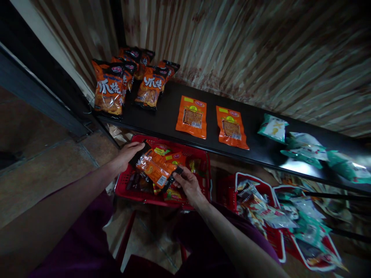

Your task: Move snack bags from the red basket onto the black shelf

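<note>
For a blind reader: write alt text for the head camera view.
Both hands, left hand and right hand, hold an orange snack packet over a red basket of packets. Behind it, a black shelf carries orange bags, two flat orange packets and green-white packets.

This is a small shop: a long black shelf (174,116) against a striped wall (246,50) carries rows of orange snack bags (108,90), flat orange packets (191,116) and green packets (304,148), while red shopping baskets (205,170) below are full of more wrapped snacks
</note>
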### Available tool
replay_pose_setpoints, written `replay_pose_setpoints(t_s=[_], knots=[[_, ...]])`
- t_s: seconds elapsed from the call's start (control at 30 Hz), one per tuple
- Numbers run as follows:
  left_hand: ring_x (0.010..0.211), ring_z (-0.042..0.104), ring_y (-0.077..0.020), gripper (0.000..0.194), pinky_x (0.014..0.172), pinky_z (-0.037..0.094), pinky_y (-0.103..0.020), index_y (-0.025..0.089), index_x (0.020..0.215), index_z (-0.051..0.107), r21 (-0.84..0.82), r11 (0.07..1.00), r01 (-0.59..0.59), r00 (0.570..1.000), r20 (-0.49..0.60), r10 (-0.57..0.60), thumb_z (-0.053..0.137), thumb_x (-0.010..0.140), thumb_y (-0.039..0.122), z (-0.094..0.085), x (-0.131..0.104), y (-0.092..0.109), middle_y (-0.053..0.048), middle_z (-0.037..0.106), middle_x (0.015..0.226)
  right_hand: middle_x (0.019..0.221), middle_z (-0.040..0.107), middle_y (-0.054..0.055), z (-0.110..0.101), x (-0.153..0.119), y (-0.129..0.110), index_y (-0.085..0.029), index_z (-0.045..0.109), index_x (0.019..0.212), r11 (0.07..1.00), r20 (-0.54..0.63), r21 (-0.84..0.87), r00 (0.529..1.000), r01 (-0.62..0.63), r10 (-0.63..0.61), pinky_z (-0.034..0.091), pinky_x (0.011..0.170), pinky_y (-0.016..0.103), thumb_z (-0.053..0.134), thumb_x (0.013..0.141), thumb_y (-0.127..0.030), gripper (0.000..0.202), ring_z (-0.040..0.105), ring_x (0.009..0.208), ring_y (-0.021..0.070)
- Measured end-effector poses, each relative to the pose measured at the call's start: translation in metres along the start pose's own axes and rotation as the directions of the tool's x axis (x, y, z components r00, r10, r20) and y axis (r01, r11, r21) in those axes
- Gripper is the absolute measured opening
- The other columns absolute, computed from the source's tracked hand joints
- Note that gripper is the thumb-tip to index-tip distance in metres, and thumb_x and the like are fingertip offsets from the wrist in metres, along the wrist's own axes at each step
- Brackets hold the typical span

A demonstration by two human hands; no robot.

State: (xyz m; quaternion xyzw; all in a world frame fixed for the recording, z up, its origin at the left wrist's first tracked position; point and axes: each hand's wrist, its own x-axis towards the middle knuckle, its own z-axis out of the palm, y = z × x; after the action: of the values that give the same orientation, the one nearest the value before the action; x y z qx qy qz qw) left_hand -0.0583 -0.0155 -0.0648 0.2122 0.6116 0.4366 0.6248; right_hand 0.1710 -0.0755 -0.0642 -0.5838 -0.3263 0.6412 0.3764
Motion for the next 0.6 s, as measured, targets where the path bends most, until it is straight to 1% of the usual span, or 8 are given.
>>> replay_pose_setpoints(t_s=[0.07,0.1,0.17,0.27,0.37,0.53,0.6], knots=[[0.061,0.06,-0.0158,0.032,0.056,0.045,-0.025,0.016,0.079,0.067,0.015,0.999,0.03,0.998,0.06,-0.031,0.079,0.058,0.038,-0.002,-0.001,0.004,-0.006,0.068,0.074,0.058,0.055,-0.006,0.0,0.001,0.001,-0.021,0.06,0.081,1.0,-0.005,-0.006,1.0,-0.015,0.015,0.034,0.046,0.023,0.08,0.051,-0.047,0.045,0.045,0.048,0.0086],[0.06,0.06,-0.0156,0.032,0.055,0.044,-0.025,0.016,0.079,0.067,0.035,0.999,0.036,0.996,0.081,-0.039,0.079,0.058,0.039,-0.003,-0.002,0.005,-0.006,0.068,0.074,0.058,0.055,-0.005,0.0,0.001,0.001,-0.021,0.06,0.082,1.0,-0.009,-0.01,1.0,-0.022,0.022,0.034,0.046,0.023,0.08,0.05,-0.047,0.045,0.045,0.048,0.0089],[0.055,0.058,-0.014,0.026,0.053,0.042,-0.024,0.016,0.075,0.066,0.085,0.996,0.029,0.994,0.104,-0.037,0.078,0.061,0.035,-0.004,-0.003,0.007,-0.004,0.066,0.069,0.06,0.056,-0.005,0.0,0.0,0.002,-0.022,0.061,0.085,0.999,-0.021,-0.022,0.999,-0.034,0.033,0.036,0.047,0.023,0.08,0.05,-0.046,0.047,0.046,0.049,0.0096],[0.053,0.055,-0.0118,0.012,0.052,0.04,-0.022,0.017,0.069,0.063,0.111,0.993,-0.042,0.998,0.058,0.035,0.072,0.067,0.024,-0.003,-0.004,0.006,-0.001,0.063,0.063,0.064,0.059,-0.004,0.0,0.0,0.002,-0.023,0.061,0.087,0.999,-0.027,-0.045,0.999,-0.022,0.02,0.038,0.048,0.024,0.078,0.052,-0.045,0.045,0.048,0.051,0.0106],[0.056,0.054,-0.0104,0.005,0.054,0.04,-0.02,0.017,0.068,0.061,0.053,0.992,-0.115,0.993,-0.013,0.116,0.066,0.071,0.017,0.0,-0.005,0.004,0.001,0.06,0.064,0.067,0.059,-0.003,0.002,-0.001,0.001,-0.024,0.062,0.085,0.996,-0.012,-0.07,0.999,0.046,-0.047,0.039,0.049,0.024,0.076,0.056,-0.044,0.038,0.048,0.053,0.0109],[0.052,0.046,-0.0075,0.012,0.053,0.036,-0.018,0.018,0.064,0.055,-0.089,0.989,-0.122,0.991,-0.065,0.116,0.066,0.07,0.015,0.006,-0.005,0.0,0.005,0.052,0.059,0.064,0.057,-0.003,0.005,-0.004,0.001,-0.023,0.063,0.084,0.974,0.017,-0.151,0.985,0.17,-0.169,0.04,0.052,0.025,0.072,0.064,-0.042,0.029,0.05,0.055,0.0121],[0.052,0.044,-0.0069,0.015,0.053,0.036,-0.018,0.018,0.063,0.054,-0.132,0.981,-0.144,0.988,-0.084,0.133,0.067,0.069,0.017,0.007,-0.004,-0.002,0.006,0.05,0.059,0.067,0.061,-0.001,0.003,-0.007,0.0,-0.023,0.065,0.087,0.941,0.018,-0.234,0.968,0.246,-0.249,0.043,0.054,0.026,0.07,0.068,-0.04,0.026,0.054,0.059,0.0138]])
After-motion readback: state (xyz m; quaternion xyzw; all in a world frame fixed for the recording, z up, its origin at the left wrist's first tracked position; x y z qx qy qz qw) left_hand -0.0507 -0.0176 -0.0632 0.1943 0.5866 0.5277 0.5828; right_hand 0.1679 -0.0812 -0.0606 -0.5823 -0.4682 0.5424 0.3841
